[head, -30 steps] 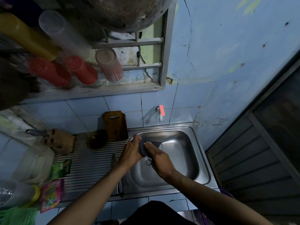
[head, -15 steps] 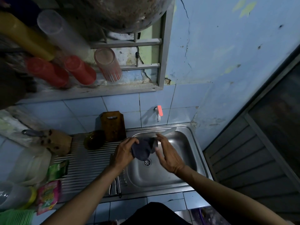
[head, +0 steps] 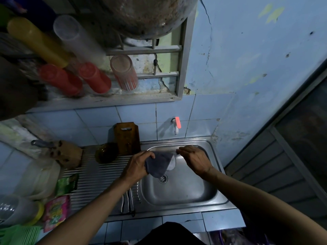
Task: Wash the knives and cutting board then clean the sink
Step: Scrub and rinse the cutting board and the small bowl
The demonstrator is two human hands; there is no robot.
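Over the steel sink (head: 187, 193) I hold a dark grey cloth (head: 159, 165) stretched between both hands. My left hand (head: 137, 165) grips its left end in curled fingers. My right hand (head: 194, 159) pinches the cloth's right corner near the basin's back rim. The cloth hangs just above the drain (head: 163, 179). A brown cutting board (head: 126, 137) stands upright against the tiled wall behind the draining rack. Two knives (head: 130, 200) lie on the ribbed drainboard near its front edge, partly hidden under my left forearm.
A tap with a red handle (head: 177, 124) juts from the wall above the sink. On the drainboard stand a dark bowl (head: 106, 152) and a brown mug (head: 68, 153) holding a utensil. Green (head: 66, 184) and pink (head: 56, 211) sachets and plastic containers crowd the left. Cups hang overhead.
The hands were close together with the cloth bunched over the drain. They have since lifted it and moved apart, the right hand going toward the back rim and spreading the cloth.
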